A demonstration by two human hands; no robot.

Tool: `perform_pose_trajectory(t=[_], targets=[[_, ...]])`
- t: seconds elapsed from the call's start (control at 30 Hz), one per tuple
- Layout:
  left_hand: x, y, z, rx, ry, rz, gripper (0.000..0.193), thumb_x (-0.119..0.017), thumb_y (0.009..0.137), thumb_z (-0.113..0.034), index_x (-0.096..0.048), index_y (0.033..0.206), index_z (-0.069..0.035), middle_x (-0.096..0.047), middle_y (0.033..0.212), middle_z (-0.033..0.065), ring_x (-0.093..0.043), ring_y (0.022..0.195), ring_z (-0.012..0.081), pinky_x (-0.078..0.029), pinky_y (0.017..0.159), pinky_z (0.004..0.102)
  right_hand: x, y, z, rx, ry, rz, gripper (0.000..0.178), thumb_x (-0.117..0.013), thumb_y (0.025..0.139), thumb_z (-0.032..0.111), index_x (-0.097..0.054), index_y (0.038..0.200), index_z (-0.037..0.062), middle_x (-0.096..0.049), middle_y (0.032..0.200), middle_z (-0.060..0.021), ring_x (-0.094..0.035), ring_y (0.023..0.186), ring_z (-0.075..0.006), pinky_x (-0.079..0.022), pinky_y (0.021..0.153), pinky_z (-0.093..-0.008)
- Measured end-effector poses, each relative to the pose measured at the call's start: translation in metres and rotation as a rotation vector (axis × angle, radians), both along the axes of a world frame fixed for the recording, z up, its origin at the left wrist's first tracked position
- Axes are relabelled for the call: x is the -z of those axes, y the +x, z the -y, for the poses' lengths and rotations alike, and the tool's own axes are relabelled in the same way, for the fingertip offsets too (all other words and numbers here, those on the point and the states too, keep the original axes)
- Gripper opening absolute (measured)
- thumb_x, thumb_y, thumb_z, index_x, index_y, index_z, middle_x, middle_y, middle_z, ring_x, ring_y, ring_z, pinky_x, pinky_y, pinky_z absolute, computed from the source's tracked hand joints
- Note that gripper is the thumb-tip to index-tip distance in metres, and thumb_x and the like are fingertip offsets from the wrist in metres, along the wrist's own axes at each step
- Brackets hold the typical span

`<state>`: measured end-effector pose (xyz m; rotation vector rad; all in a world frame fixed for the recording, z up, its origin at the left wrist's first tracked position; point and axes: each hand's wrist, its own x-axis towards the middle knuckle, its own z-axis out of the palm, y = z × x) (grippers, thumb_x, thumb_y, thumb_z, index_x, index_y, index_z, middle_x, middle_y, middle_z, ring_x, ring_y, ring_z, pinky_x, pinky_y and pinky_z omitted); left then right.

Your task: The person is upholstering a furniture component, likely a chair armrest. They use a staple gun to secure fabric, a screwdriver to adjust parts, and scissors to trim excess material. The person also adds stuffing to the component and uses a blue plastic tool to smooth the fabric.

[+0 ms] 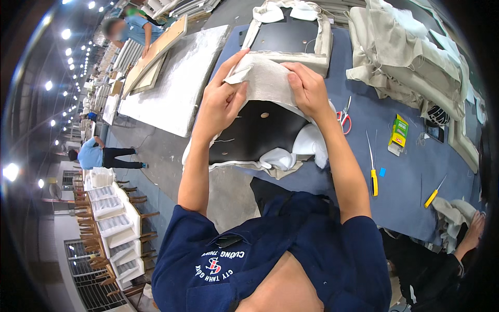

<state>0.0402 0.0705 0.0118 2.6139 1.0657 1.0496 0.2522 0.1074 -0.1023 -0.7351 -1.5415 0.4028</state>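
While both my hands grip the beige upholstery fabric [270, 80], it spans the gap between them, apparently pinched at two places to keep the piece from sagging. My left hand [221, 101] is closed to a pinch, a folded flap between thumb and fingers; my right hand [312, 93] pinches the opposite side, its fingers curled. The cover's black backing panel [260, 130] lies below and between my hands, with white wadding [309, 143] bunched near my right forearm. Red-handled scissors [344, 115] lie just right of my right wrist, and a yellow-handled tool [373, 182] farther right, both seemingly left within reach on the blue-grey table [400, 177]. Beyond my fingertips sits another upholstered frame [291, 36]. The fabric's far side is hidden, as are some of my fingertips; a co-worker's hand [474, 231], well right, is partly lost against the dark rim.
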Motion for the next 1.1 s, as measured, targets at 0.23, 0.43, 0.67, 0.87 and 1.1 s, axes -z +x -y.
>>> perform_pose_trajectory(t=[0.23, 0.43, 0.67, 0.87, 1.1], targets=[[-0.004, 0.0, -0.011, 0.027, 0.007, 0.041, 0.013, -0.061, 0.089, 0.003, -0.064, 0.077, 0.007, -0.051, 0.145, 0.0218, -0.056, 0.129, 0.0372, -0.048, 0.101, 0.0422, 0.041, 0.055, 0.015, 0.096, -0.205, -0.403, 0.03, -0.047, 0.109, 0.022, -0.067, 0.111, 0.0001, -0.069, 0.102, -0.0088, -0.066, 0.088, -0.0168, -0.051, 0.082, -0.031], [-0.001, 0.009, -0.021, 0.071, 0.189, -0.096, 0.012, -0.059, 0.092, 0.005, -0.069, 0.085, 0.007, -0.049, 0.147, 0.0212, -0.06, 0.122, 0.0332, -0.053, 0.094, 0.0409, 0.191, 0.189, 0.168, 0.38, -0.849, 0.645, 0.019, -0.069, 0.089, 0.016, -0.06, 0.096, 0.0004, -0.066, 0.088, -0.0231, -0.066, 0.085, -0.0404, -0.052, 0.076, -0.0458], [0.002, 0.01, -0.015, 0.076, 0.108, 0.032, 0.017, -0.063, 0.088, 0.004, -0.057, 0.072, 0.005, -0.054, 0.142, 0.0255, -0.053, 0.133, 0.0391, -0.037, 0.112, 0.048, 0.229, 0.119, 0.234, 0.206, -1.0, 0.865, 0.063, -0.087, 0.074, 0.02, -0.053, 0.123, 0.0001, -0.062, 0.104, -0.0245, -0.063, 0.098, -0.0439, -0.052, 0.083, -0.0522], [-0.009, 0.017, 0.004, 0.041, -0.103, 0.106, 0.008, -0.061, 0.089, 0.004, -0.069, 0.088, 0.007, -0.049, 0.145, 0.0206, -0.064, 0.113, 0.0315, -0.05, 0.084, 0.0343, 0.22, 0.115, 0.237, 0.39, -1.169, 0.582, 0.057, -0.081, 0.072, 0.006, -0.046, 0.118, 0.0, -0.066, 0.097, -0.0243, -0.066, 0.096, -0.0477, -0.054, 0.082, -0.0531], [-0.003, 0.019, 0.063, -0.024, -0.01, 0.095, 0.027, -0.061, 0.085, 0.009, -0.067, 0.111, 0.006, -0.048, 0.145, 0.0266, -0.06, 0.125, 0.0394, -0.047, 0.104, 0.0423, 0.057, 0.138, 0.254, 0.218, -1.345, -0.248, 0.052, -0.078, 0.089, 0.016, -0.056, 0.132, -0.0024, -0.067, 0.095, -0.0096, -0.068, 0.071, -0.018, -0.057, 0.063, -0.0337]])
